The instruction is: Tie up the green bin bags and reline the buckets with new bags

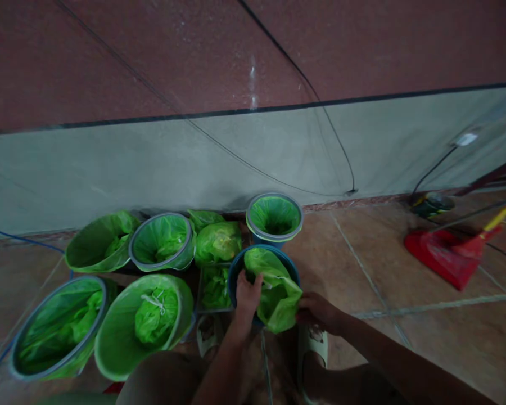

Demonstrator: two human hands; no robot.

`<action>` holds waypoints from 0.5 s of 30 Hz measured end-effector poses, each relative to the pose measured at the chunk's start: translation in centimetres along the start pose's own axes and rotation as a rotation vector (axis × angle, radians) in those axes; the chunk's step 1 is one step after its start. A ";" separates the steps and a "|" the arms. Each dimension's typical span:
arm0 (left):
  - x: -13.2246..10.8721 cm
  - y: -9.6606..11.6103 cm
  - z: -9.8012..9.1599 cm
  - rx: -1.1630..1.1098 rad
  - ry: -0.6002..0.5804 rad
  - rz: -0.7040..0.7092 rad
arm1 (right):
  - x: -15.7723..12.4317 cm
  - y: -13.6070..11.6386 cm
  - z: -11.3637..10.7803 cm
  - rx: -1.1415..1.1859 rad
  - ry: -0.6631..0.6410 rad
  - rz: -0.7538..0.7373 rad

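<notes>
A green plastic bag (274, 309) stands partly opened in the mouth of a blue bin (294, 264) on the floor in front of me. My left hand (248, 292) is closed on the bag's left side, over the bin's opening. At the bag's right edge, my right hand (318, 310) pinches the rim and holds it outward, beyond the bin's right side. The bag's lower part is hidden inside the bin. Just behind stands a grey-rimmed bin (299, 228) lined with a similar green bag.
To the left are several bins lined with green bags, including a pale green bin (109, 343). A tied green bag (215, 243) and a small tray (200, 289) sit beside the blue bin. A red dustpan (441, 261) and a broom (476, 242) are at right. Cables hang along the wall.
</notes>
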State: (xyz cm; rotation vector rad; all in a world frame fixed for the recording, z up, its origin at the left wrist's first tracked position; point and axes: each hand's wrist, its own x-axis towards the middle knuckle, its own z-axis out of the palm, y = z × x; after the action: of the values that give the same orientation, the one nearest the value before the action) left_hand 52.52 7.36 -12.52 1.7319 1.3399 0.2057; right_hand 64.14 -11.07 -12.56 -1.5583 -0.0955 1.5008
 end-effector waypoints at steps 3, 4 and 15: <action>-1.0 -1.1 2.3 -0.382 -0.252 -0.089 | -0.8 -0.5 -0.1 0.101 -0.054 0.058; -1.1 -1.3 2.7 -0.482 -0.315 -0.077 | -1.0 -0.5 -0.1 0.119 -0.059 0.067; -0.8 -1.4 -0.3 0.140 -0.297 0.082 | 0.2 -1.1 -1.1 -0.290 0.086 -0.001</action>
State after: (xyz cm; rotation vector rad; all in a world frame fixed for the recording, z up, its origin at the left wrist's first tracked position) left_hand 51.03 6.85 -13.08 1.8523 1.0885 -0.1008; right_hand 65.71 -10.91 -12.23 -1.8498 -0.2743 1.4652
